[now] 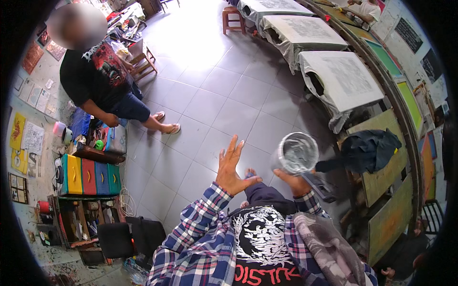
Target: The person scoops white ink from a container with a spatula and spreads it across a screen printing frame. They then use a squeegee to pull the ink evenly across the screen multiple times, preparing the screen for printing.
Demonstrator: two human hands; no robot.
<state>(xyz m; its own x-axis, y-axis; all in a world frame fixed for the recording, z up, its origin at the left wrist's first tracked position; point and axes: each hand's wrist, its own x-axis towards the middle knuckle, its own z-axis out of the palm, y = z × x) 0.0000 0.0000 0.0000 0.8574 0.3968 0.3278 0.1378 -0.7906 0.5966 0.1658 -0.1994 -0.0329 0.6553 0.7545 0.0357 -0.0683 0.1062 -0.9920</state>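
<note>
My right hand (294, 182) grips a round clear tub (299, 153) from below and the near side, its mouth tilted toward me. Grey, paint-like stuff coats the inside of the tub. My left hand (234, 168) is raised to the left of the tub, empty, with fingers spread and thumb reaching toward the tub without touching it. Both forearms are in plaid sleeves. A greyish patterned cloth (324, 243) hangs over my right side.
White printed shirts (346, 71) lie stretched on boards along the right, with a dark cloth (372, 148) nearer. At the left, a person (100, 81) stands above coloured drawers (90, 176) and a black chair (131, 236). A stool (234, 20) stands far off.
</note>
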